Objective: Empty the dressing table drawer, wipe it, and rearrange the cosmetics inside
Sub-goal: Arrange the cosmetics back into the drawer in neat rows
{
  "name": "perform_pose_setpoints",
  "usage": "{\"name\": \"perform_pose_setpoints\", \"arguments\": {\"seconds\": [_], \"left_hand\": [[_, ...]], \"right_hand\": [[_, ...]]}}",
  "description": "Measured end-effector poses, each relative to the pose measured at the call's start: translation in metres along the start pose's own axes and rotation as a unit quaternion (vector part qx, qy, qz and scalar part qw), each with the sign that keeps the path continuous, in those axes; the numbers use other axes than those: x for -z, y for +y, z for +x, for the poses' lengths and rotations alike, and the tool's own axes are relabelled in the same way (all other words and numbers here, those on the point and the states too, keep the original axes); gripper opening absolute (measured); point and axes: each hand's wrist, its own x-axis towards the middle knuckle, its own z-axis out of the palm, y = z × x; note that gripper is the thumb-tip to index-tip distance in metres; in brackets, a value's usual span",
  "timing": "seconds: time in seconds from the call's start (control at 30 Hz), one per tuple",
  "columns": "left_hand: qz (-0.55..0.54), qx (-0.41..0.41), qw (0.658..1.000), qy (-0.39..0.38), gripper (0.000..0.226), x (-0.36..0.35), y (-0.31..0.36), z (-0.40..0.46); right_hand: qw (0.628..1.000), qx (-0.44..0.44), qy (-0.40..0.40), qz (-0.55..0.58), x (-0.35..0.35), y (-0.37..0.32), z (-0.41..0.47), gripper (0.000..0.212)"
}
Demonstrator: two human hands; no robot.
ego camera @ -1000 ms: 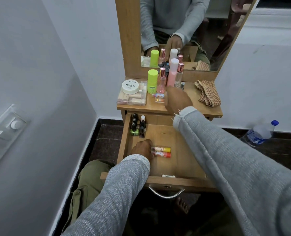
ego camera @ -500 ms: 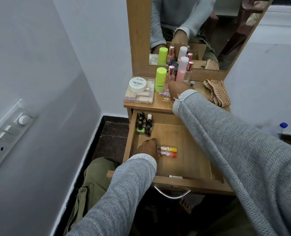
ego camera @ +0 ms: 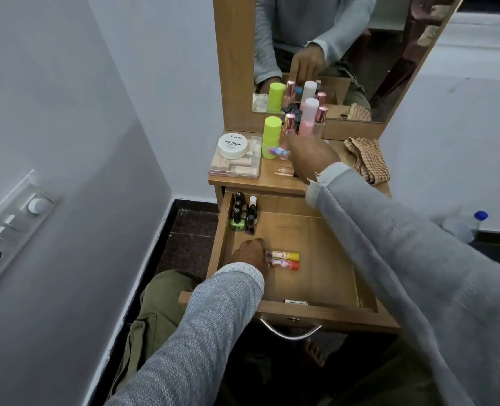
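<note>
The desk (ego camera: 272,183) stands against the wall, its mirror (ego camera: 316,54) rising behind the top. Below the top, the drawer (ego camera: 324,313) is pulled fully out toward me, metal handle at the front.

My right arm, in a grey sleeve, crosses above the drawer to the desk top. My right hand (ego camera: 311,158) is over the small items in front of the bottles; its fingers point away from me and are hidden behind the knuckles, so I cannot tell whether they grip anything. My left hand (ego camera: 250,254) is inside the drawer near its left wall, fingers curled down at the ends of two lip balm tubes (ego camera: 283,259). The fingertips are hidden, so I cannot tell if they hold the tubes or only touch them.

On the desk top, left side: a clear organiser box (ego camera: 237,167) with a white round nail polish remover tub (ego camera: 233,145) on it. Beside it stands a lime green bottle (ego camera: 272,136), then a pink bottle (ego camera: 308,117) and rose-capped glass bottles. A checked cloth (ego camera: 367,159) lies crumpled at the right end.

Inside the drawer, back left corner: a cluster of nail polish bottles (ego camera: 241,213), upright. The two tubes lie side by side on the drawer floor, yellow-capped one behind, orange-capped one in front.
</note>
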Motion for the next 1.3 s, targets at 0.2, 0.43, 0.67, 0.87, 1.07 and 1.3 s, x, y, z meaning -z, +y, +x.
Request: {"name": "perform_pose_setpoints", "arguments": {"seconds": [0.2,0.43,0.67,0.87,1.07,1.3], "left_hand": [[0.005,0.013,1.000,0.000,0.026,0.001,0.000,0.000],[0.016,0.022,1.000,0.008,0.029,0.000,0.003,-0.002],[0.015,0.012,1.000,0.005,0.025,0.003,0.004,-0.003],[0.017,0.011,1.000,0.016,0.021,0.002,0.004,-0.004],[0.019,0.015,1.000,0.015,0.021,0.002,0.006,-0.005],[0.020,0.020,1.000,0.012,0.019,0.004,0.009,-0.007]], "right_hand": [[0.996,0.021,-0.087,0.010,-0.037,0.005,-0.068,0.018],[0.978,-0.002,-0.210,0.007,-0.097,0.008,-0.097,0.023],[0.974,0.016,-0.224,-0.020,-0.112,-0.001,-0.093,0.021],[0.972,-0.006,-0.232,0.025,-0.119,0.004,-0.092,0.015],[0.987,0.011,-0.142,0.073,-0.114,0.011,-0.113,0.034],[0.977,0.071,-0.200,0.033,-0.121,0.007,-0.128,0.052]]}}
